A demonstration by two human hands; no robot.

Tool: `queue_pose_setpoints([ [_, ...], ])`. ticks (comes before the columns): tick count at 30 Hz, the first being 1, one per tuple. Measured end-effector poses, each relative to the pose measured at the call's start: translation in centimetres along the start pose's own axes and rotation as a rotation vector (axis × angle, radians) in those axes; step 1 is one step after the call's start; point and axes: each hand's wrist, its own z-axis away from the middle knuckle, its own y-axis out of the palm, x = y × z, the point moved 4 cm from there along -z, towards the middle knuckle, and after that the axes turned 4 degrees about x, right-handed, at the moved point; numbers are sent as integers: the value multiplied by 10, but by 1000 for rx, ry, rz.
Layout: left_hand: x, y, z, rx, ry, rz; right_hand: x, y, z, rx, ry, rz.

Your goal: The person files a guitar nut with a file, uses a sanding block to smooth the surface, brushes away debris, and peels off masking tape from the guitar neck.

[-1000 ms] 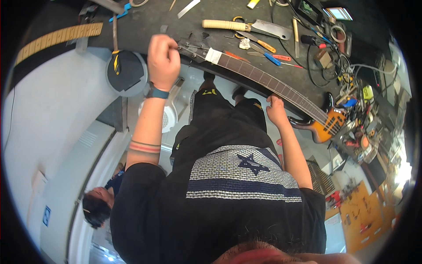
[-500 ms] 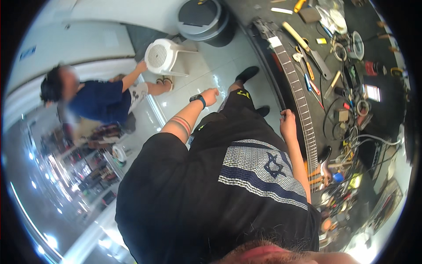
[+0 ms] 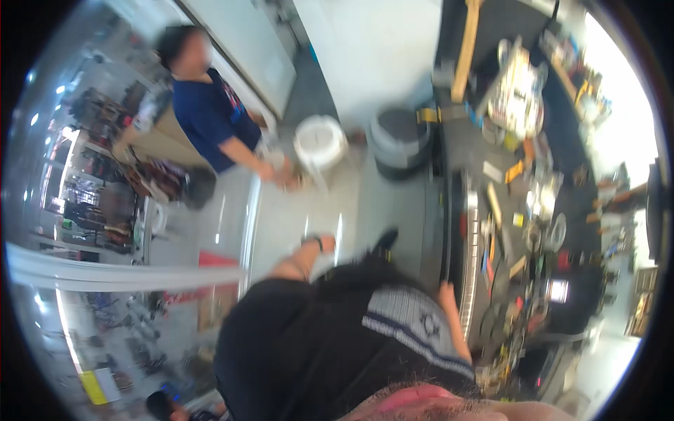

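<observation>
The left hand (image 3: 326, 244) has moved off the headstock end of the fretted neck (image 3: 472, 242), where it was 1 second ago, and the view has swung toward the room, bringing in a co-worker (image 3: 208, 112) beside a white stool (image 3: 319, 140). Work on the neck therefore looks paused. The neck lies along the edge of the surface (image 3: 467, 151), near the right hand (image 3: 447, 290). The left forearm angles forward, its hand over the floor (image 3: 295, 214); the right arm reaches to the surface's edge. Blur hides whether the fingers of both hands are spread or closed.
</observation>
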Motion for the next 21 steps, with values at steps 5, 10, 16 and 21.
queue_pose_setpoints([
  [5, -54, -83, 6, 15, -97, 399, -34, 36, -21, 88, 155, -10],
  [10, -46, -129, -14, -97, 96, 197, 8, 36, -36, -92, -86, 219],
  [16, -148, -223, -44, 164, 295, -70, 49, -4, 18, -44, 215, -317],
  [21, -271, -249, -124, 468, 500, -452, 83, -11, 100, -643, 184, -641],
])
